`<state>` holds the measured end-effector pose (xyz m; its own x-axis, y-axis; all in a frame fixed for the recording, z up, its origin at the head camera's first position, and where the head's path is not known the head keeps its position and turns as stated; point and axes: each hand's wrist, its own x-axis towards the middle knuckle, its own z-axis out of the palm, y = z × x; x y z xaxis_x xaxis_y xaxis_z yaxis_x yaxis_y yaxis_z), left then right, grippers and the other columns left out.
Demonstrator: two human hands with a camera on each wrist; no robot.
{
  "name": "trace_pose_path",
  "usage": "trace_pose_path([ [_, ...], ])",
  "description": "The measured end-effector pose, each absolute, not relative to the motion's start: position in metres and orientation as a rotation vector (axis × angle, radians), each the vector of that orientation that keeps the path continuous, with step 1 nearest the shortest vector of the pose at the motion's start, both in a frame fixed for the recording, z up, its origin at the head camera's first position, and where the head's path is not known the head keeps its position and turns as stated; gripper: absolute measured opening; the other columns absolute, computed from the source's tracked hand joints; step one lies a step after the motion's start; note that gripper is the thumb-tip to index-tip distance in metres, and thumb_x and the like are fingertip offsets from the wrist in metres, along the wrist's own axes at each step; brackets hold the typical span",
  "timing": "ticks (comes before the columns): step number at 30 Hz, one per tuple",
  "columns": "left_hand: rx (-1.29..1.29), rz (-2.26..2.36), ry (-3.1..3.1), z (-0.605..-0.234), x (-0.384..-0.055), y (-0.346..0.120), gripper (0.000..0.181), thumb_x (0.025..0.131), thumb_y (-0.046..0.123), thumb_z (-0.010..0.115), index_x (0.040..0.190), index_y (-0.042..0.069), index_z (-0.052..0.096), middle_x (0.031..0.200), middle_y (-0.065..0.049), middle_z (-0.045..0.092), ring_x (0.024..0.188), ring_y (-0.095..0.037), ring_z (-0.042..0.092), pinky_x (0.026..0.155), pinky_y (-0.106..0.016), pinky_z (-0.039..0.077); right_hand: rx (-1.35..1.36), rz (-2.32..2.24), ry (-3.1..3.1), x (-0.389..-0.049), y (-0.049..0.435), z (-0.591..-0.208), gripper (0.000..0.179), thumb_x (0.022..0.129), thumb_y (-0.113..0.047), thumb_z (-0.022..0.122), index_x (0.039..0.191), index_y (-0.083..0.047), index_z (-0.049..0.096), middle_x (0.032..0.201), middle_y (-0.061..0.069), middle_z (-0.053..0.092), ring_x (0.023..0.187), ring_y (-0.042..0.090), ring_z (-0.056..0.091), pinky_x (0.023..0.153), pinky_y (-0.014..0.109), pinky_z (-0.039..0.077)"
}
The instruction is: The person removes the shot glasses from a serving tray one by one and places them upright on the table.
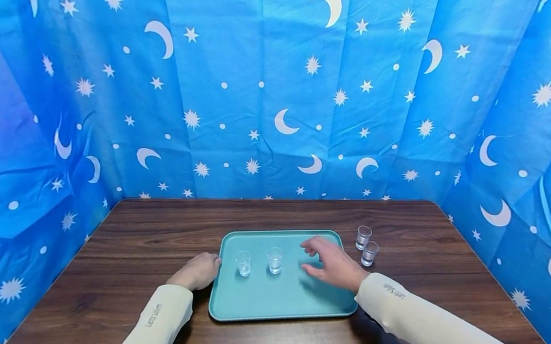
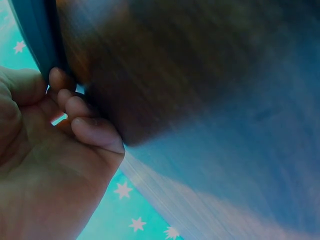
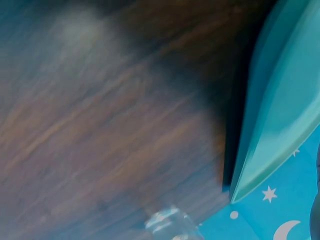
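A green rectangular tray (image 1: 274, 301) lies on the table, with two small clear shot glasses upright on it, one glass (image 1: 244, 265) left of the other glass (image 1: 275, 262). At the tray's left edge my left hand (image 1: 200, 271) pinches the rim; the left wrist view has thumb and curled fingertips (image 2: 82, 107) on either side of it. Over the tray's right part hovers my right hand (image 1: 333, 264), thumb and fingers spread apart, nothing between them. The right wrist view takes in the tray's side (image 3: 275, 135) and a blurred glass (image 3: 172, 225).
Two more shot glasses, a rear glass (image 1: 363, 237) and a front glass (image 1: 370, 253), stand close together right of the tray. The dark wooden table (image 1: 170, 222) is enclosed by a blue curtain (image 1: 247, 96) with moons and stars along its back and sides.
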<state>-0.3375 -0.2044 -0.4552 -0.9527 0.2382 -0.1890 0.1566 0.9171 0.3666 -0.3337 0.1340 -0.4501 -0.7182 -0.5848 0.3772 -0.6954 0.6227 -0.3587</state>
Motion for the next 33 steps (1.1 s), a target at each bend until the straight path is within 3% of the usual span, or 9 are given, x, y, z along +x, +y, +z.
trace_pose_path([
  [18,0.294,0.530,2.862,-0.454,-0.336,-0.205,0.033,0.101,0.014,0.038,0.116,-0.007,0.059,0.111,-0.020,0.059,0.108,-0.037,0.054,0.090,-0.051,0.042,1.028,0.787,-2.679,-0.328,0.092,-0.459,0.052,0.092,-0.036,0.062,0.134,-0.009,0.049,0.112,0.001,0.057,0.099,0.018,0.058,0.082,0.035,0.049],
  [33,0.263,0.540,2.855,-0.455,-0.335,-0.205,0.033,0.101,0.015,0.039,0.115,-0.006,0.060,0.109,-0.017,0.060,0.105,-0.034,0.055,0.087,-0.049,0.043,0.959,0.797,-2.625,-0.327,0.074,-0.462,0.044,0.096,-0.034,0.056,0.132,-0.010,0.051,0.107,0.001,0.057,0.096,0.015,0.059,0.081,0.032,0.050],
])
